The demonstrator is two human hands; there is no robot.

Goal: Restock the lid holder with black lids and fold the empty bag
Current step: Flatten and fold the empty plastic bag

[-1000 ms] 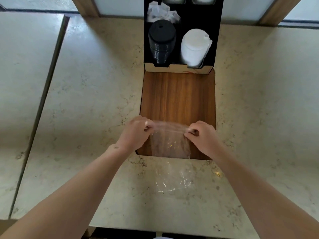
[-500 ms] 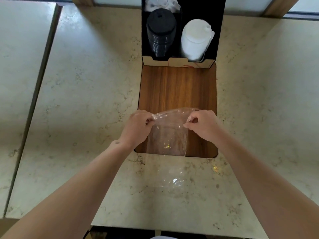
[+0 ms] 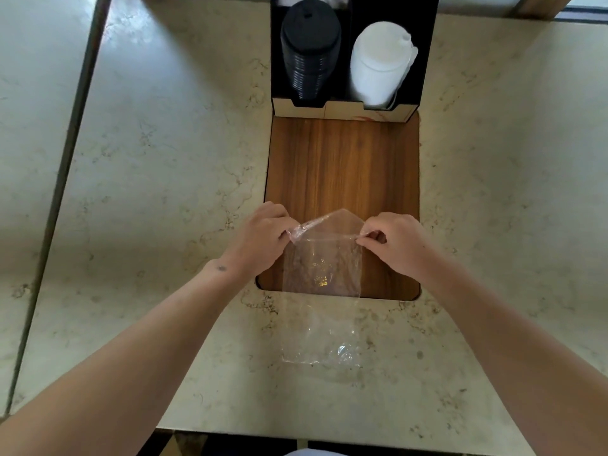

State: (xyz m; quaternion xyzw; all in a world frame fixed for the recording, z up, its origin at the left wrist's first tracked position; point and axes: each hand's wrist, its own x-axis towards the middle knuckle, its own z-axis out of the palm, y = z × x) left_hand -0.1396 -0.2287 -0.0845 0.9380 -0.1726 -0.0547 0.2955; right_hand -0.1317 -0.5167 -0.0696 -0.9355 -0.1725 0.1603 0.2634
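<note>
Both hands pinch the top edge of the clear bag point(image 3: 324, 268): the left hand point(image 3: 260, 240) grips its left corner, the right hand point(image 3: 393, 241) its right corner. The bag lies flat, its upper half on the wooden board point(image 3: 342, 166), its lower half on the marble tabletop point(image 3: 164, 166). At the board's far end stands the holder point(image 3: 424, 44), with black lids point(image 3: 309, 47) stacked in its left compartment and white lids point(image 3: 378, 64) in its right.
</note>
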